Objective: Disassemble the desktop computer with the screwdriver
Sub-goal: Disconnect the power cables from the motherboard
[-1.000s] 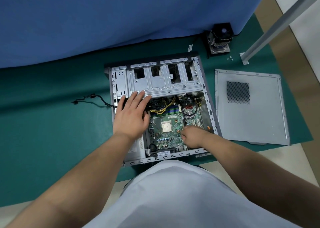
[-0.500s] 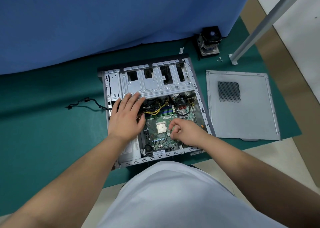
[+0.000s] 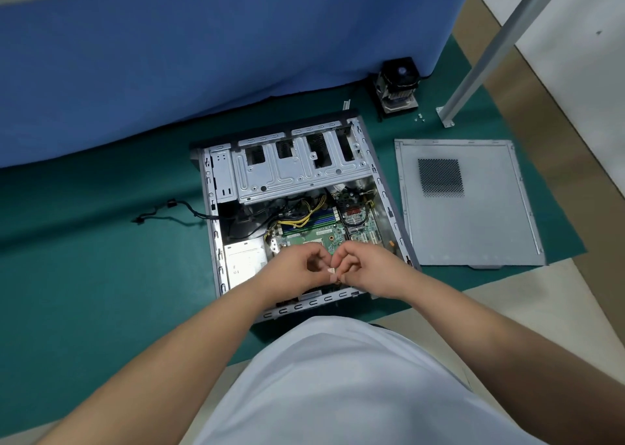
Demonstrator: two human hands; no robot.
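A second ago the left hand [image 3: 297, 270] lay flat, fingers straight, on the cables at the case's [image 3: 216, 258] left side, by the drive cage; it has since lifted off and moved toward the person, over the near part of the board [image 3: 313, 236]. The right hand [image 3: 367, 268] was low at the board's near right edge, then slid left over the board's middle, and now meets the left hand. Both hands now have curled fingers, and together they pinch a small pale piece [image 3: 332, 273] between their fingertips; what it is cannot be told. The cables [image 3: 301, 219] and the metal box [image 3: 244, 262] that the left hand covered now show.
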